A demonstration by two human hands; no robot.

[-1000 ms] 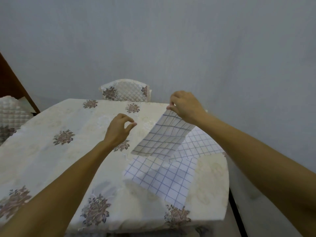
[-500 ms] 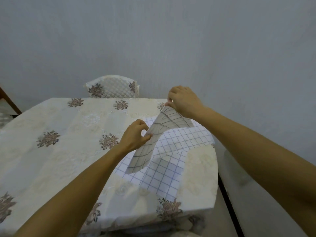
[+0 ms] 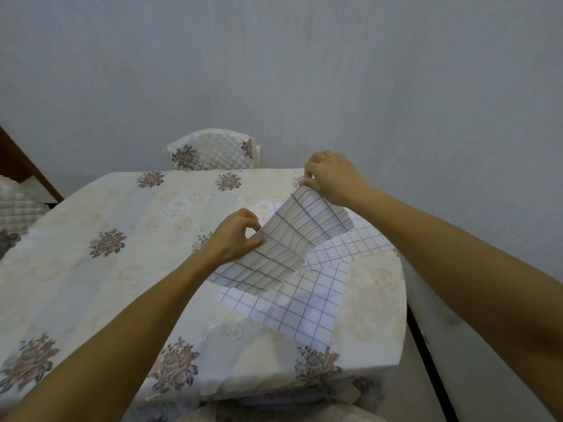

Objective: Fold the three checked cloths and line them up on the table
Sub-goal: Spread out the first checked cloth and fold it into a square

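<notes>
A white cloth with grey checks [image 3: 286, 239] hangs in the air above the right part of the table. My right hand [image 3: 332, 175] pinches its far top corner. My left hand [image 3: 234, 242] pinches its left edge lower down. Under it two more checked cloths lie flat and overlapping: one [image 3: 301, 303] reaches toward the table's front right, the other [image 3: 356, 242] lies behind it near the right edge.
The table wears a cream cloth with brown flower prints [image 3: 106, 254]. A quilted chair back [image 3: 213, 150] stands behind the table's far edge, another chair [image 3: 18, 205] at the left. A grey wall is close behind and to the right.
My left hand moved right and took hold of the lifted cloth's left edge. The cloth now hangs spread between both hands instead of from the right hand alone.
</notes>
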